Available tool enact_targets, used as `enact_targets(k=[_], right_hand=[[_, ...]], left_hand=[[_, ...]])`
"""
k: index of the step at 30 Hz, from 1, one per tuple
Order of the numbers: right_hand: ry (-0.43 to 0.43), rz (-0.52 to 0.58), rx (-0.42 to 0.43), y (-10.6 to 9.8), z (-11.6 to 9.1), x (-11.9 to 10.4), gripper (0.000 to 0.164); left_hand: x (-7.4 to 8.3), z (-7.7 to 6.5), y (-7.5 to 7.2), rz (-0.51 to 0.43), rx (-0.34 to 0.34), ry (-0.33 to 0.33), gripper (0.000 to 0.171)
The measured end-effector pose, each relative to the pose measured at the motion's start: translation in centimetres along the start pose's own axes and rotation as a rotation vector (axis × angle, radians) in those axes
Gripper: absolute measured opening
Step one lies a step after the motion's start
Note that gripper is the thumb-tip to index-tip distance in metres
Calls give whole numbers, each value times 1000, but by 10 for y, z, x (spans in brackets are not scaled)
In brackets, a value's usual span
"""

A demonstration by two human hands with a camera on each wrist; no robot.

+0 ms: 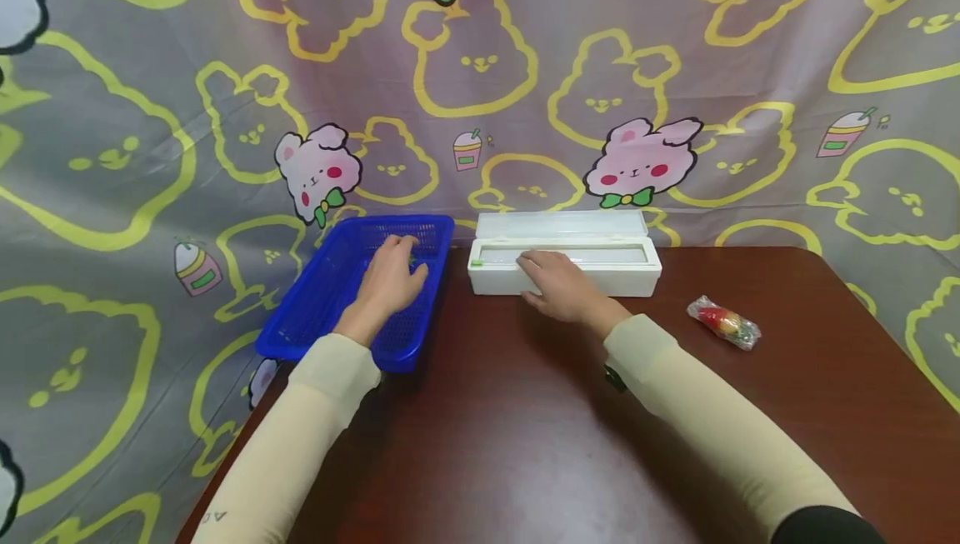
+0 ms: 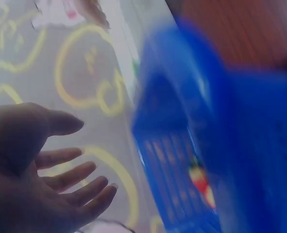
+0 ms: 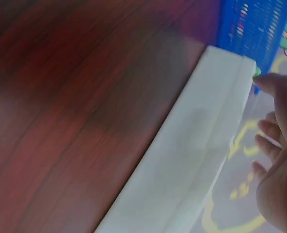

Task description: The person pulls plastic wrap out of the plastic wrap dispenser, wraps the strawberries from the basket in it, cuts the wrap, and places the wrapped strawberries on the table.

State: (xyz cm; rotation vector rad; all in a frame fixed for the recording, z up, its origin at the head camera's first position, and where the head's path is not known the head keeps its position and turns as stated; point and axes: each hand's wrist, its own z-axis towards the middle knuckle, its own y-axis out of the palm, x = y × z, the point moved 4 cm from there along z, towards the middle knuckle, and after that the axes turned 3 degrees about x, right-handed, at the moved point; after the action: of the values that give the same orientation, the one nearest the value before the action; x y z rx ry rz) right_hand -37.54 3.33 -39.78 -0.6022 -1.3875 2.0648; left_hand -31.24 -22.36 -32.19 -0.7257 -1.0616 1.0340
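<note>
My left hand [image 1: 387, 281] hovers over the blue plastic basket [image 1: 300, 327], its fingers apart and holding nothing in the left wrist view. Inside the basket lies a small red, yellow and green thing [image 2: 200, 184], partly hidden by the rim. My right hand [image 1: 562, 286] is at a long white box [image 1: 637, 281] that looks like a cling film dispenser, with loosely bent fingers over its top opening; whether they touch it I cannot tell. The box's translucent lid [image 1: 562, 224] stands raised at the back. A small green piece [image 1: 477, 262] shows at its left end.
On the brown table [image 1: 495, 444], right of the box, lies a red, yellow and green thing in clear wrapping [image 1: 724, 322]. A patterned curtain [image 1: 510, 136] hangs close behind the basket and box. The basket stands at the table's left edge.
</note>
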Motion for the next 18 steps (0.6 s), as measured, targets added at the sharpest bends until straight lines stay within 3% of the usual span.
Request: enact_targets(k=[5,8,14,18], right_hand=[[-140,-50,-66,15,30,-29,74],[-180,-100,-97,23,43,-43,76],[-166,-178,-152,35,56,-54,75],[-124,-198,-144,32,46,-47,75]], left_hand=[[-36,14,-4,47,-77,-68,47],[-54,20,1,69,-144,-95,48],[-82,28,1,118,-299,-159,51],[-87,32,1,133,-358,-172,51]])
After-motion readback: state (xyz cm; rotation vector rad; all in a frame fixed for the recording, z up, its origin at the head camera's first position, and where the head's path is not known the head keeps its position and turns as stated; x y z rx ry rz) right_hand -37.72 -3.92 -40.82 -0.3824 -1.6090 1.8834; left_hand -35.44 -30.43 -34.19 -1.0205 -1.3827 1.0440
